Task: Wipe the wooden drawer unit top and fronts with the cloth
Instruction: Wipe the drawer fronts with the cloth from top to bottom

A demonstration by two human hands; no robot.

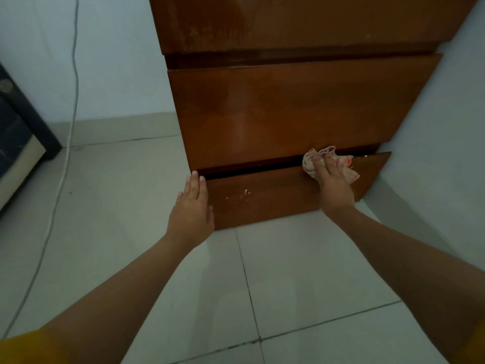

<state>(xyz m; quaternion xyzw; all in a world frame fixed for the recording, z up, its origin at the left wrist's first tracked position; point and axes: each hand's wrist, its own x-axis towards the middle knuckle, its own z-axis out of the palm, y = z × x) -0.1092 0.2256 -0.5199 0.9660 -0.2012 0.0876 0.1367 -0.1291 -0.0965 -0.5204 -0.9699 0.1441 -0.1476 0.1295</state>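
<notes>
A cord (68, 132) is hanging down the left wall onto the tiled floor (301, 279), well left of both hands, with bare tiles lying open between. The left hand (193, 208) is resting flat, fingers together and gripping nothing, against the left edge of the bottom drawer (267, 198). Right of it, white specks are showing on that glossy brown front, which is standing slightly ajar. The right hand (332, 179) is pressing a crumpled pinkish cloth (309, 164) onto the drawer's top edge, fingers spread over it. Just right, the wall (433, 153) is crowding the unit (288, 106).
</notes>
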